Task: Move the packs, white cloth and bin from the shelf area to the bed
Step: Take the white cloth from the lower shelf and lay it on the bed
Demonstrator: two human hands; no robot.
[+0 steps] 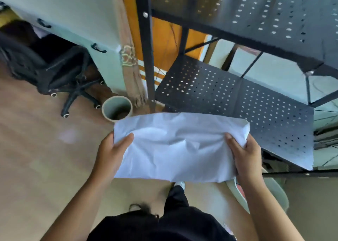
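A person held the white cloth (175, 145) flat in front of the body, the left hand (111, 149) gripping its left edge and the right hand (245, 153) gripping its right edge, thumbs on top. The cloth was off the black perforated shelf (219, 87), whose lower tier lay just beyond it. A round bin (117, 108) stood on the wooden floor (36, 149) to the far left, near an office chair (54, 72).
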